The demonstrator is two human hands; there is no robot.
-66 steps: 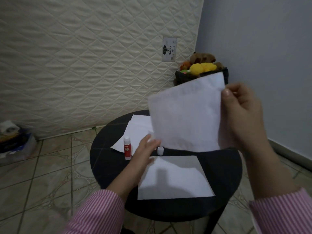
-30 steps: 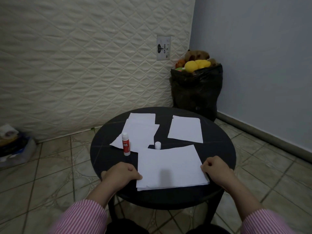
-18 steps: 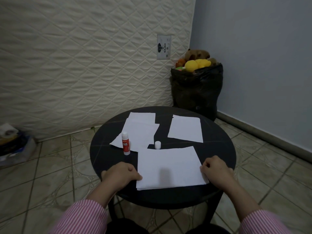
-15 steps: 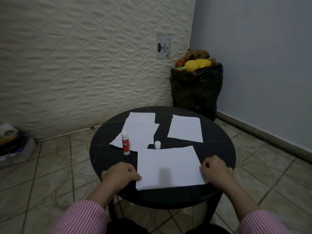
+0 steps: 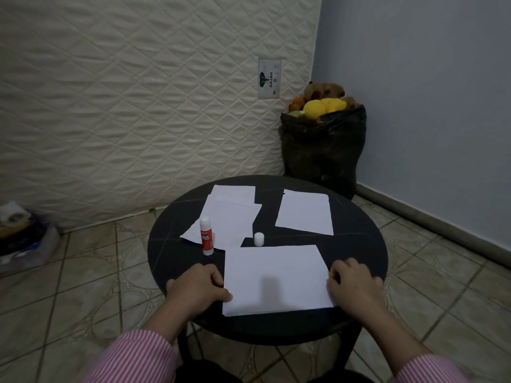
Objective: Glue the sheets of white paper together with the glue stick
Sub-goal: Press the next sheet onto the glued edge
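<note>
The round black table [image 5: 359, 244] carries everything, and nearest the person lies the joined pair of white sheets [image 5: 273, 277], held at both short edges; a sliver of the lower sheet shows along the near edge, so the two look slightly out of line. The step in hand appears to be bedding the top sheet onto the glued one, and to do it well the hands should square the corners first, then smooth flat from the middle outward toward each grip so no air or wrinkle is trapped, pressing hardest along the edges where the glue is likeliest to lift. Beyond the left grip, well apart from it, sits the loose stack of spare sheets [image 5: 229, 214], and beyond the right grip a single sheet [image 5: 304, 214] lies alone. The left hand [image 5: 197, 288] rests on the table with fingers curled, its fingertips touching the left edge of the pair; whether it pinches the paper or only steadies it I cannot tell. The right hand [image 5: 351, 286] is likewise curled at the right edge, fingers tucked onto the paper's corner. The glue stick [image 5: 206, 235] stands upright just beyond the left hand, uncapped, its small white cap [image 5: 259, 239] between the two grips, just past the far edge of the pair.
</note>
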